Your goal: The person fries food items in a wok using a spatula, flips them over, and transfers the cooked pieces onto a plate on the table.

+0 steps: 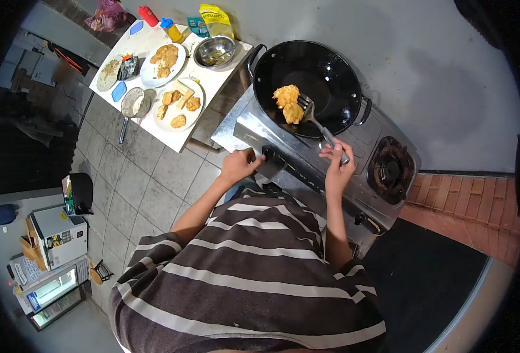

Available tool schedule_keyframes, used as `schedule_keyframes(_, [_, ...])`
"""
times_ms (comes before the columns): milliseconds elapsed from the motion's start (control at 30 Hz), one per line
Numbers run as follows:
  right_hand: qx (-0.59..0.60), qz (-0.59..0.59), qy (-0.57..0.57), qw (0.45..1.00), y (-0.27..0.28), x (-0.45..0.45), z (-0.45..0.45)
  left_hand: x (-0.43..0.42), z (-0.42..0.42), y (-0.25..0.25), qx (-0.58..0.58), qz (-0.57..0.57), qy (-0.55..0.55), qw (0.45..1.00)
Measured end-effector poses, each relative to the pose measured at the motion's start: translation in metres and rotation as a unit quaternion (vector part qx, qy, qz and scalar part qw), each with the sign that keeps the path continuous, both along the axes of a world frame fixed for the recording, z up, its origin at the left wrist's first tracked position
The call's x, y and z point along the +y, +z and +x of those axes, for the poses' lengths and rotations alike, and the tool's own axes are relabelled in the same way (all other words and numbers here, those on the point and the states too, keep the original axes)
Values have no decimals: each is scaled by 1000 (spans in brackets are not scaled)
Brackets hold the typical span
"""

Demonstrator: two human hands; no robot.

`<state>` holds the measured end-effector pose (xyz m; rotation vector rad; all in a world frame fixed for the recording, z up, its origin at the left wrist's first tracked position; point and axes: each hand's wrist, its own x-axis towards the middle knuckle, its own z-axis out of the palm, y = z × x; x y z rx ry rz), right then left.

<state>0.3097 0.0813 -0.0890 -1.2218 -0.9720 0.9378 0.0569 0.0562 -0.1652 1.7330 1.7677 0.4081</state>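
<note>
My right hand [340,167] is closed around the handle of a slotted spatula [325,130]. Its metal head lies inside a black wok [348,70], against two clumps of golden fried food [288,101] on the wok's near-left side. The wok, with two loop handles, rests on a steel gas stove [307,154]. At the stove's front, my left hand [240,166] has its fingers curled and its thumb stretched to a black stove knob [268,153], seemingly gripping it. Part of the knob and some fingertips are hard to make out.
A white table [172,136] to the left bears plates of fried pieces [179,121], a steel bowl [214,52], a small saucepan [135,103], bottles and a yellow pouch [216,21]. A second burner [392,170] sits right of the wok. Grey wall stands behind the stove.
</note>
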Motion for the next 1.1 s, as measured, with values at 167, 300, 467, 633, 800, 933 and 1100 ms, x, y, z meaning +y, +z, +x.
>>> schedule_keyframes(167, [-6,10,7,1000,-3,-4,3,10,19,-28,80,11,-57,995])
schedule_keyframes(300, [-15,9,-1,1000,-2,-5,5,11,26,-33,94,5,-50,994])
schedule_keyframes(467, [-35,3,23,999,-8,-8,9,10,30,-42,128,61,-68,988])
schedule_keyframes(633, [-64,16,37,997,-17,-16,14,9,27,-48,169,99,-119,973])
schedule_keyframes(800, [-51,45,31,997,-27,-20,17,3,18,-39,142,89,-83,982])
schedule_keyframes(933, [-44,38,29,998,-26,-22,18,-9,6,-43,101,36,-37,994])
schedule_keyframes(1100, [-38,52,39,997,-27,-22,24,-16,4,-28,44,-9,-6,999])
